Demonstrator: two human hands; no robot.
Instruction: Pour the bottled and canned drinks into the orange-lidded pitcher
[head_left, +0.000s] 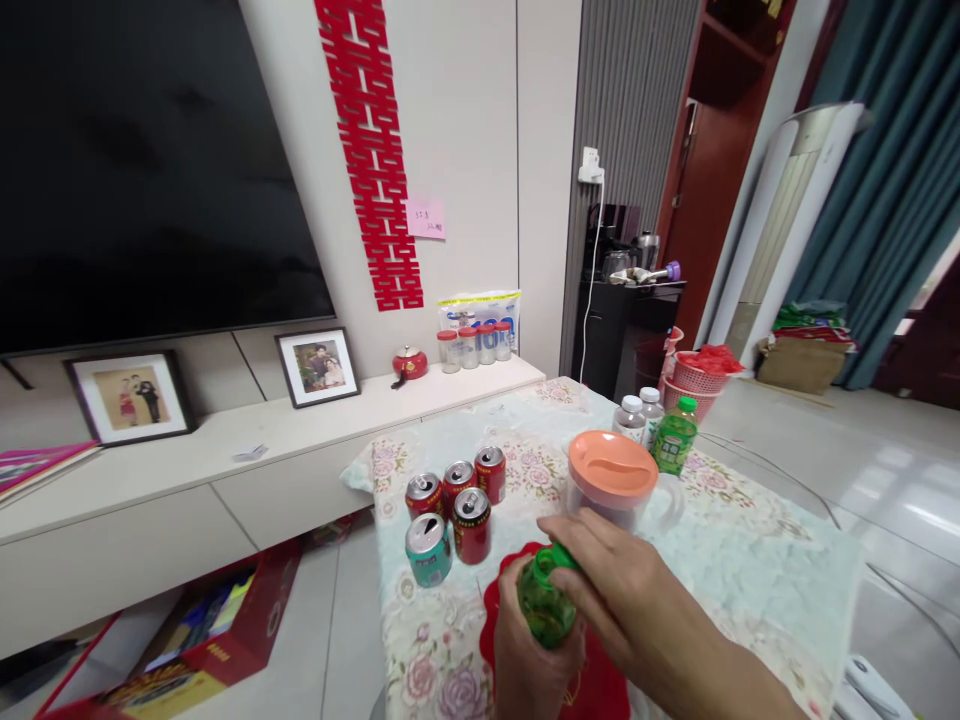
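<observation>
Found bottle (546, 610) over the mat (606, 685), inward from left edge of desk (776, 580). Observed left grip (529, 660) wrapped round bottle body, right grip (622, 575) pinching apparent cap (564, 560) beside the mouth. Judged light, thin-walled, squeezable, slippery if wet; unable to tell fill. Hold lightly at mid-body, or firmly at stiffer neck. Noted cans (472, 530) toward left edge, jug (611, 475) beyond hands.

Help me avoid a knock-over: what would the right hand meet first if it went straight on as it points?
Beyond the green bottle at its fingers, the right hand would probably meet the red cans first; depth is unclear, so it could pass above.
</observation>
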